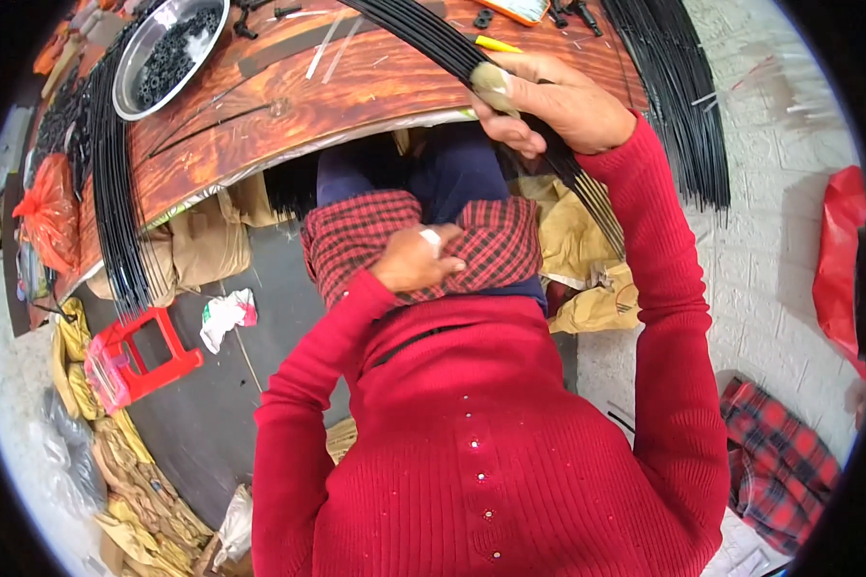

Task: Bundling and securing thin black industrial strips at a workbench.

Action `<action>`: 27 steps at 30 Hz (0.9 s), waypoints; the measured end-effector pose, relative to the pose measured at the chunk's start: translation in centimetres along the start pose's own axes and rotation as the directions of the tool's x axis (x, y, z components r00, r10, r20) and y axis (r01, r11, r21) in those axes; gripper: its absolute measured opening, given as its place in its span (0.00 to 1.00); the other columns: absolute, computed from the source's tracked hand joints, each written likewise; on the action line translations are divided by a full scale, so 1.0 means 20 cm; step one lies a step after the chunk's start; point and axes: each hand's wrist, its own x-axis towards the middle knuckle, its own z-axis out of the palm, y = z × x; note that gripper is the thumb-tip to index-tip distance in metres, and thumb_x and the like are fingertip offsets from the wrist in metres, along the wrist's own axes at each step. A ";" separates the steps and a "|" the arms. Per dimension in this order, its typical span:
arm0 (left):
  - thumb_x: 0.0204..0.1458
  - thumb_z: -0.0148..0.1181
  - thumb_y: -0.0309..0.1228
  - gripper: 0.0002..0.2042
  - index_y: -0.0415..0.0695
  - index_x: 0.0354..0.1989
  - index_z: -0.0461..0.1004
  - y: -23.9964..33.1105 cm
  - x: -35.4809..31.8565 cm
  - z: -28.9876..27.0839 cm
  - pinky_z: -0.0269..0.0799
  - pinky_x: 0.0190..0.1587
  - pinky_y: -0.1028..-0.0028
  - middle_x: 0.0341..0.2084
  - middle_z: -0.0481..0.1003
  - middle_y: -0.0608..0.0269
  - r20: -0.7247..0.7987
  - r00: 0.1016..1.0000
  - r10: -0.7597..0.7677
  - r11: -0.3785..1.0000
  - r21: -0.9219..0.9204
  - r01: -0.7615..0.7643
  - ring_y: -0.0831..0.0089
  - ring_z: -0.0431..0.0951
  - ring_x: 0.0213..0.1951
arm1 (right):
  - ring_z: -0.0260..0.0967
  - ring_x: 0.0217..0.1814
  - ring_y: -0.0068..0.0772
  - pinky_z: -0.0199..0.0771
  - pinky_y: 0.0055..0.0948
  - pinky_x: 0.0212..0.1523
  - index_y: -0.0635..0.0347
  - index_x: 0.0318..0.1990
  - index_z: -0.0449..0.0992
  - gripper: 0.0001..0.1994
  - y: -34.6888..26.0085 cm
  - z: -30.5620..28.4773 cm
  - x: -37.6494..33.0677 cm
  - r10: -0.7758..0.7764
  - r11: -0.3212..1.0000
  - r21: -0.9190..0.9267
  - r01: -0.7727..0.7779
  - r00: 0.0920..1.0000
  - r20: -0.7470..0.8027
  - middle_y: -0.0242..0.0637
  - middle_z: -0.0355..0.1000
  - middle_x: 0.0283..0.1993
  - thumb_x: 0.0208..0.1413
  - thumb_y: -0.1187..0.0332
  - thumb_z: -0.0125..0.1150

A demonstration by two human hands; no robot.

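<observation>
My right hand (573, 108) is closed round a bundle of thin black rods (416, 37) at the table's near edge. A beige covering sits on one of its digits. The rods run from the table top down past my wrist, with paler tips at the lower end. My left hand (416, 260) rests on the red-and-black checked cloth (356, 226) over my lap. White tape wraps one of its fingers; the fingers are partly spread and hold nothing. A yellow stick (497, 44) lies on the table just beyond my right hand.
On the wood-grain table (375, 82) stands a metal bowl (125, 91) of small black parts. More black rods hang over the left edge (115, 192) and at the right (678, 115). A red plastic stool (154, 361) is on the floor at left; brown paper (573, 231) lies under the table.
</observation>
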 end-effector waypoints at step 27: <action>0.62 0.57 0.46 0.33 0.38 0.68 0.59 0.10 -0.18 0.00 0.58 0.68 0.61 0.64 0.64 0.43 0.302 0.951 0.065 0.905 -0.419 0.072 0.54 0.64 0.66 | 0.60 0.22 0.13 0.64 0.15 0.22 0.61 0.40 0.69 0.20 -0.23 0.09 0.16 -0.321 0.929 0.099 0.358 0.908 -0.271 0.24 0.65 0.25 0.68 0.49 0.49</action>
